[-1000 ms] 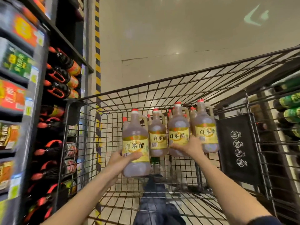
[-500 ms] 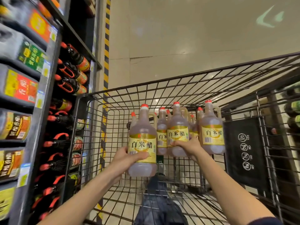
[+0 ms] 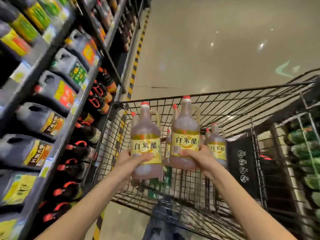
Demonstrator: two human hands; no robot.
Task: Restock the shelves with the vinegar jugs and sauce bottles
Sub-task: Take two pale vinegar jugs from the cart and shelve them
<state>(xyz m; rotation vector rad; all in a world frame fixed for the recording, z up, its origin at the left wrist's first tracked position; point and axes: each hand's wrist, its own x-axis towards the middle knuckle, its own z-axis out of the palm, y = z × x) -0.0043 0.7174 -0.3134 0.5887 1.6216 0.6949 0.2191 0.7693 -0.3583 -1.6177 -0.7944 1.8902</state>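
R vinegar jug (image 3: 186,134) has now been lifted above the cart (image 3: 242,108) beside L vinegar jug (image 3: 146,135); each is clamped in R grip (image 3: 196,157) / L grip (image 3: 130,161); shelves (image 3: 76,111) can be stocked next.

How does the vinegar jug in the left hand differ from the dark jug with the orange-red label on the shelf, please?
The vinegar jug is pale and see-through; the dark jug looks almost black. The vinegar jug is round with a tall neck and yellow label; the dark jug is boxy. The left hand holds the vinegar jug up; the dark jug sits on the shelf. Both have handles.
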